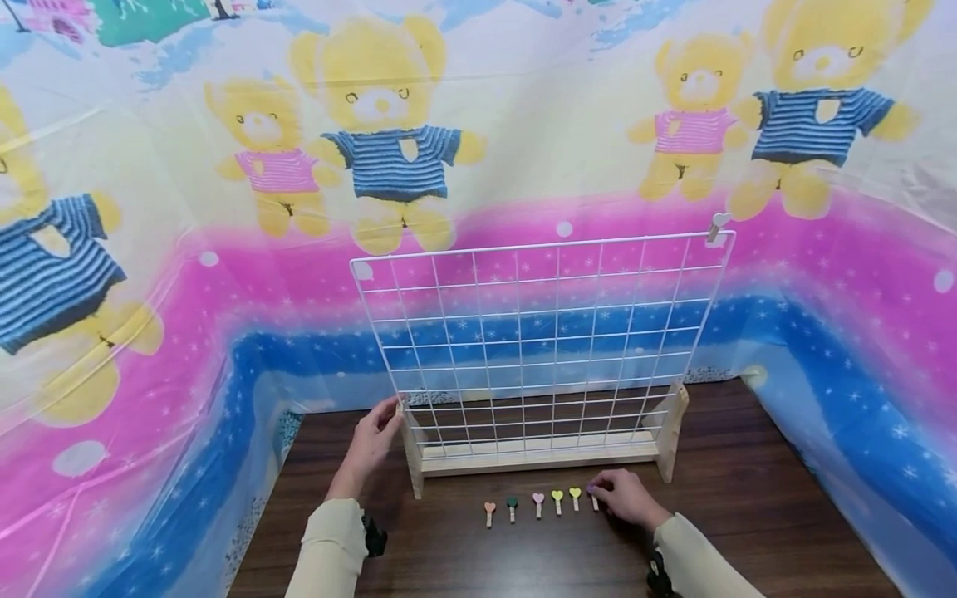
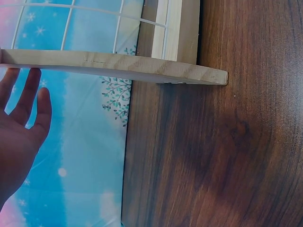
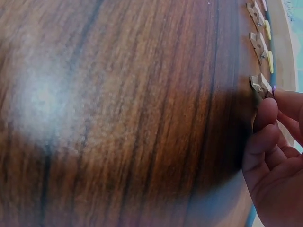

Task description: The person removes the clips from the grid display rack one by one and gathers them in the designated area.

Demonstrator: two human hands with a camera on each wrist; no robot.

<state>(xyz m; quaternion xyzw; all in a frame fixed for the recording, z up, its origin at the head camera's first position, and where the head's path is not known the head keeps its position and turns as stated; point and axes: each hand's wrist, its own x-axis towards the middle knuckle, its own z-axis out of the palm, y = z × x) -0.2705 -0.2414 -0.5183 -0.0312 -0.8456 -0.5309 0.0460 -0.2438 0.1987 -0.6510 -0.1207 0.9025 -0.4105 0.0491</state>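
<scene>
A: Nearest first. What are the two hands doing?

B: The right hand [image 1: 626, 498] sits low on the dark wooden bench [image 1: 763, 515], fingers curled, its grip pinching the rightmost clip [image 1: 594, 501] of the row. In the right wrist view the fingertips [image 3: 265, 109] close on that clip's wooden end.

A: How many clips in the row?

B: Six heart-topped clips, lying side by side on the bench just in front of the stand: an orange clip [image 1: 489, 512], a dark green clip [image 1: 512, 507], a pink clip [image 1: 537, 502], two yellow clips [image 1: 557, 500], and the one being pinched, whose colour is hidden by the fingers.

A: And the left hand?

B: The left hand [image 1: 371, 443] is further back, grip spread, fingers straight against the left wooden foot [image 1: 410, 461] of the stand. The left wrist view shows the palm open beside that foot.

A: What's behind?

B: One white wire grid [image 1: 538, 340] standing upright in a wooden base with two feet, the right foot [image 1: 670, 430] well apart from the hands. A seventh clip [image 1: 718, 224], pale, is fastened to the grid's top right corner. Beyond hangs a teddy-bear cloth [image 1: 224, 291].
</scene>
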